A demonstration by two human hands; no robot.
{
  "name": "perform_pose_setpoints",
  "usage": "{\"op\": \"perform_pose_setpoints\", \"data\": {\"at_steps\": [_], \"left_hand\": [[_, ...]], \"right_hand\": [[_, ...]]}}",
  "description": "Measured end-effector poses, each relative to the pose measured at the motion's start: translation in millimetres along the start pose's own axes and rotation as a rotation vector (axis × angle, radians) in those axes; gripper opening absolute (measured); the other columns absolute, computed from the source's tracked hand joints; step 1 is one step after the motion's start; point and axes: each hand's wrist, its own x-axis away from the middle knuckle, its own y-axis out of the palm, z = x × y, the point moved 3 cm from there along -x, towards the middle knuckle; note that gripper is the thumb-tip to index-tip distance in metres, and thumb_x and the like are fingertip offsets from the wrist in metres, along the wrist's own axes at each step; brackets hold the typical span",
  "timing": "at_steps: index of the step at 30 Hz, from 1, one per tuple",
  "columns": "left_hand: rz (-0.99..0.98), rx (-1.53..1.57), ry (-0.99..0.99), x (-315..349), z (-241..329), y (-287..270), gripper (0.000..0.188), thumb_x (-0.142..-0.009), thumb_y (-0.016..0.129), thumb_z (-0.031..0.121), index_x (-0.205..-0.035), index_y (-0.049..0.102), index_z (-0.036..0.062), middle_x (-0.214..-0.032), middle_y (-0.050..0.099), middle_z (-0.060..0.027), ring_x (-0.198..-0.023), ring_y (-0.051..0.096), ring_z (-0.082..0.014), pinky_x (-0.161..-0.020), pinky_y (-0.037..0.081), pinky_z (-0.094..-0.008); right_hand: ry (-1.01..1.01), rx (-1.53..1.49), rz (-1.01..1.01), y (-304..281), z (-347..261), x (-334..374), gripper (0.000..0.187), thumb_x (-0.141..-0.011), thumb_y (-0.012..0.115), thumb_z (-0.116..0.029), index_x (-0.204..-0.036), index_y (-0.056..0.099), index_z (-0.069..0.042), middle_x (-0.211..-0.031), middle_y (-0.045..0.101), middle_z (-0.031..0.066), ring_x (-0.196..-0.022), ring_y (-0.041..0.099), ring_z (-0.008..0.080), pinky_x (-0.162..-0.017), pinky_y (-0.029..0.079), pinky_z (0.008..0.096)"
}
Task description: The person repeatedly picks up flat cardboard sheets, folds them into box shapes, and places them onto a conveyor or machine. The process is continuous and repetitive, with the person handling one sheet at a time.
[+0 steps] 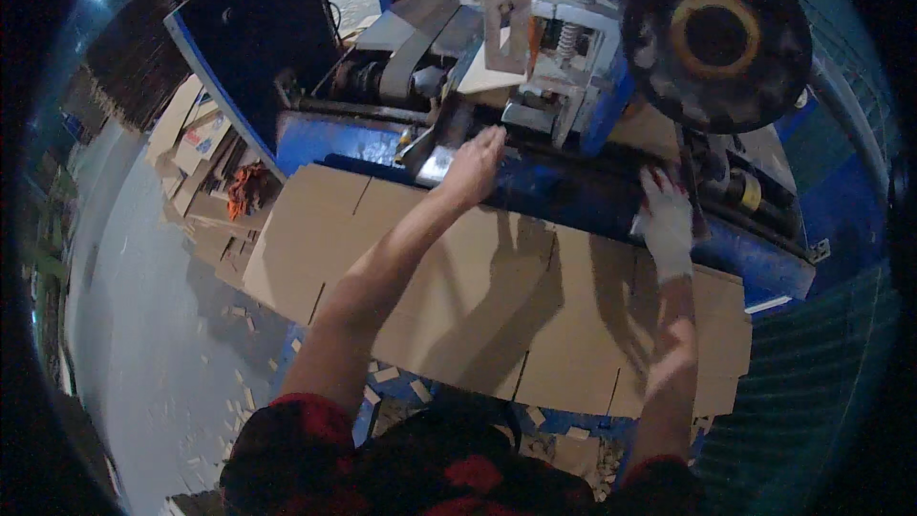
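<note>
A large flat cardboard sheet point(449, 301) with cut slots lies below my forearms, along the front of a blue machine point(564, 193). My left hand point(475, 167), bare, is over the machine's front bed, just below its metal head point(540, 115). Its fingers are curled together, and what they hold, if anything, is hidden. To the right, my right hand point(666, 220) wears a white glove with red at the fingers. It rests at the machine's front edge, fingers reaching forward and slightly apart, beyond the far edge of the cardboard.
A big black reel point(716, 36) stands at the upper right. Rollers point(392, 81) sit inside the machine at left. Stacked cardboard point(205, 167) with an orange-red cloth point(248, 193) lies beside it. Small cardboard offcuts point(420, 390) litter the floor.
</note>
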Motion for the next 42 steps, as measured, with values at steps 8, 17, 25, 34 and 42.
{"op": "perform_pose_setpoints", "data": {"at_steps": [8, 17, 25, 34, 42], "left_hand": [[-0.021, -0.827, -0.660, 275.3, -69.2, -179.1, 0.061, -0.084, 0.061, 0.050, -0.127, 0.053, 0.0069, -0.132, 0.051, -0.0129, -0.122, 0.046, -0.0330, -0.097, 0.044, -0.0415], [-0.130, -0.554, -0.916, 380.4, -122.1, -223.3, 0.079, -0.072, 0.073, 0.052, -0.125, 0.051, -0.0020, -0.126, 0.048, -0.0282, -0.121, 0.041, -0.0453, -0.102, 0.031, -0.0512], [-0.244, -0.650, -0.982, 348.7, -101.7, -237.3, 0.075, -0.064, 0.078, 0.053, -0.114, 0.058, 0.0021, -0.110, 0.055, -0.0240, -0.106, 0.052, -0.0400, -0.089, 0.041, -0.0493], [0.124, 0.829, -0.631, 316.0, 53.0, -197.7, 0.050, -0.076, 0.071, 0.008, -0.122, 0.054, 0.0008, -0.120, 0.058, -0.0137, -0.110, 0.056, -0.0217, -0.095, 0.043, -0.0358], [0.007, 0.208, -0.075, 258.0, 109.7, -139.9, 0.065, -0.071, 0.058, -0.007, -0.133, 0.050, 0.0075, -0.136, 0.049, -0.0177, -0.127, 0.045, -0.0361, -0.105, 0.038, -0.0423]], "right_hand": [[0.282, -0.139, -0.117, -66.8, -16.4, 236.3, 0.058, -0.075, 0.067, -0.019, -0.129, 0.050, -0.006, -0.128, 0.052, 0.0183, -0.120, 0.045, 0.0404, -0.107, 0.030, 0.0513], [0.882, 0.237, 0.179, -130.8, -36.3, 386.5, 0.069, -0.072, 0.075, -0.029, -0.129, 0.049, -0.001, -0.142, 0.037, 0.0177, -0.131, 0.033, 0.0378, -0.109, 0.028, 0.0470], [1.316, -1.118, 0.907, -100.9, -14.1, 444.9, 0.057, -0.081, 0.065, -0.002, -0.134, 0.041, -0.002, -0.122, 0.054, 0.0122, -0.111, 0.052, 0.0238, -0.096, 0.041, 0.0367], [0.062, -0.286, -0.379, -139.6, -153.0, 294.9, 0.059, -0.070, 0.072, -0.011, -0.126, 0.053, -0.009, -0.130, 0.049, 0.0174, -0.122, 0.043, 0.0421, -0.104, 0.028, 0.0564], [-0.291, -0.080, -0.252, -112.4, -145.7, 264.6, 0.051, -0.071, 0.061, -0.012, -0.122, 0.057, -0.012, -0.126, 0.051, 0.0175, -0.117, 0.047, 0.0404, -0.100, 0.033, 0.0592]]}}
